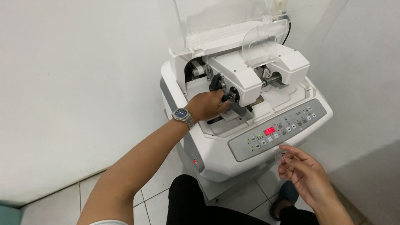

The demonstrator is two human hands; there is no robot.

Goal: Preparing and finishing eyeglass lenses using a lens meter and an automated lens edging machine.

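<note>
A white benchtop machine with a raised clear cover stands in a corner between white walls. My left hand, with a wristwatch on the wrist, reaches into the open work chamber and grips a small black knob on the white carriage. My right hand hovers in front of the machine, below the grey control panel, with a small clear lens pinched at its fingertips.
A second clear curved guard sits over the right side of the chamber. The control panel has several buttons and a red lit display. White floor tiles lie below; my dark trousers and a sandalled foot show at the bottom.
</note>
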